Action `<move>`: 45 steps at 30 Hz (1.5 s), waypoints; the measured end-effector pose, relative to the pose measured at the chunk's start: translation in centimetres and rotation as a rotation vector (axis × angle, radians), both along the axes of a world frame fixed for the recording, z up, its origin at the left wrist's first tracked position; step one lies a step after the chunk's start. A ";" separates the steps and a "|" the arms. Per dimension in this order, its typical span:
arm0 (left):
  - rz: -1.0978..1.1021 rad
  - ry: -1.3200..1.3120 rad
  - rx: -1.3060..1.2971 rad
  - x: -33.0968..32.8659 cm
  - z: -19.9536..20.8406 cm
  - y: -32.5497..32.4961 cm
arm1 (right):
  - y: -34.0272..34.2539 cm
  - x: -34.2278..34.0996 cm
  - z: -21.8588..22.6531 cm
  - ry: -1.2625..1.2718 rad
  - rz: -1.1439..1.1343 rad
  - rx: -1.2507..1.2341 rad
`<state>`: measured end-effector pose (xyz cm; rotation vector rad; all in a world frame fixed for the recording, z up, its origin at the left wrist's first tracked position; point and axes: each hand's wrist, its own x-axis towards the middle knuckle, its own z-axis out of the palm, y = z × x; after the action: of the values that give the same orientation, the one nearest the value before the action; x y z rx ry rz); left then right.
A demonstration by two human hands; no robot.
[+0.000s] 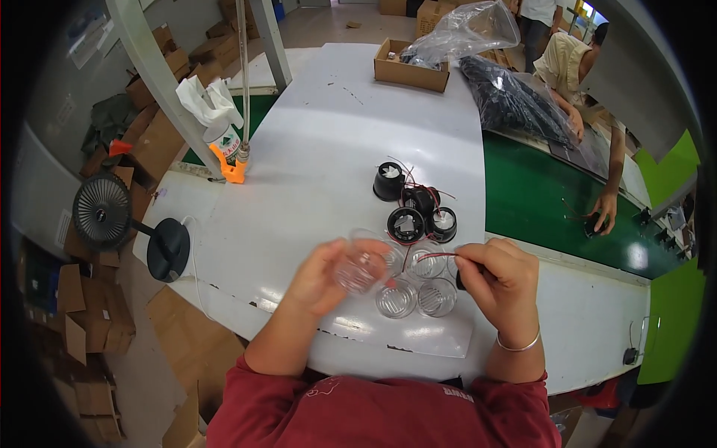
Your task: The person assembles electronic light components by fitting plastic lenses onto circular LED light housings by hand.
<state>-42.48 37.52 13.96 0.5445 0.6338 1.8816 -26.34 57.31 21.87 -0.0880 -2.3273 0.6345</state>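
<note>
My left hand point(320, 278) is closed round a clear round plastic cover point(357, 270), slightly blurred. My right hand point(502, 278) pinches a thin red-and-black wire point(437, 255); a dark piece shows under its fingers, mostly hidden. Between my hands, several clear ribbed plastic covers point(437, 297) lie on the white table point(314, 172). Just beyond them stand several black round housings point(388, 181) with red and black wires, some with white material inside.
A small black fan point(168, 250) stands at the left edge, near a post with an orange clamp point(233, 172). At the far end sits an open cardboard box point(411, 71) beside a plastic-bagged dark bundle point(515, 104). Right, a co-worker's hand point(601, 213) handles a black part over a green belt point(523, 187).
</note>
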 end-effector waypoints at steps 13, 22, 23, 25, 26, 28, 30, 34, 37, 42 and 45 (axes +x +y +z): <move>-0.123 0.153 -0.140 2.4 0.6 0.3 | 0.0 -0.6 -0.1 -0.454 0.602 -0.691; -0.021 0.264 -0.287 3.6 0.8 0.3 | -0.8 -0.8 -0.7 -0.554 0.707 -1.151; 0.051 0.379 -0.208 3.6 1.6 0.1 | -0.6 -0.7 -0.6 -0.576 0.701 -1.170; 0.183 0.597 -0.123 3.4 1.7 -0.3 | -0.9 -0.6 -0.5 -0.558 0.658 -1.195; 0.182 0.597 -0.122 3.5 1.9 -0.3 | -1.1 -0.5 -0.5 -0.541 0.617 -1.221; 0.336 1.220 -0.118 3.6 2.8 -0.4 | -2.0 -0.4 -0.5 -0.534 0.603 -1.206; 0.323 1.207 -0.114 4.3 2.7 -0.6 | -2.6 -0.1 -0.5 -0.528 0.602 -1.207; 0.389 1.163 -0.103 4.9 2.7 -1.1 | -2.9 -0.2 -1.2 -0.504 0.633 -0.967; 0.441 1.053 -0.079 4.6 2.5 -1.0 | -3.3 -0.5 -0.9 -0.333 0.604 -0.653; 0.613 0.876 0.012 4.0 1.3 -1.0 | -3.3 -0.8 -0.7 -0.131 0.590 -0.394; 0.684 0.717 0.076 4.8 1.9 -0.5 | -3.3 -1.2 -1.2 -0.289 0.480 -0.351</move>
<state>-37.70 36.99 15.85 1.1864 1.3475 2.3368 -27.52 53.96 20.69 0.2420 -2.5016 1.3438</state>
